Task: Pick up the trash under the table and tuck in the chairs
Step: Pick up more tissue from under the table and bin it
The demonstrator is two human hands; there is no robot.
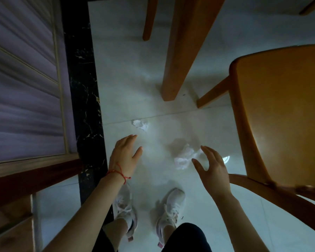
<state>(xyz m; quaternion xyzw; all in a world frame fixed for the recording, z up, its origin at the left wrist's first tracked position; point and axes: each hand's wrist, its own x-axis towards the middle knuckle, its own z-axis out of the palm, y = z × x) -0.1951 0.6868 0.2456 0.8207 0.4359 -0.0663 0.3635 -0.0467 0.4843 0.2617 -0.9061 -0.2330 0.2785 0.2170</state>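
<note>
You are looking straight down at a pale tiled floor [127,73], and both your hands are stretched out in front of you above it. Your left hand [125,155] is spread, the fingers apart, and it holds nothing; a thin red string bracelet [117,172] goes around its wrist. Your right hand [212,165] is also spread and holds nothing, the fingers curved a little.

Two pieces of trash lie on the floor. A crumpled white tissue [185,157] is just beside your right hand, on its left side, and the fingertips come very near to it; I cannot tell if they touch it. A smaller crumpled white paper [140,124] lies farther away, just beyond the fingertips of your left hand, near a joint line between tiles.

Beyond the trash, a thick wooden leg of the counter [182,57] stands on the floor, and a thinner wooden leg [148,20] stands farther to the left of it. On your right is a wooden chair [284,113], its seat facing up at you, close to the right hand. On your left runs a strip of black marble [84,99] and next to it a grey panel with a wooden frame [24,88].

Your white sneakers [169,206] stand below the hands. No container for the trash is seen here.
</note>
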